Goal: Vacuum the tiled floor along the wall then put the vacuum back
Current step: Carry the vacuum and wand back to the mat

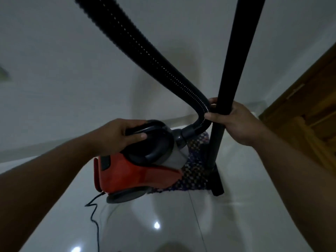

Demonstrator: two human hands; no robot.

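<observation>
A red canister vacuum with a grey wheel hangs tilted just above the white tiled floor. My left hand is closed around its black carry handle on top. A ribbed black hose rises from the vacuum's front and leaves the frame at the top. My right hand grips the black rigid tube, which stands nearly upright with its lower end near the floor; the fingers also press the hose bend against the tube.
A white wall with a pale skirting runs behind the vacuum. A multicoloured woven mat lies under the tube. The black power cord trails over the tiles toward me. A wooden door stands at the right.
</observation>
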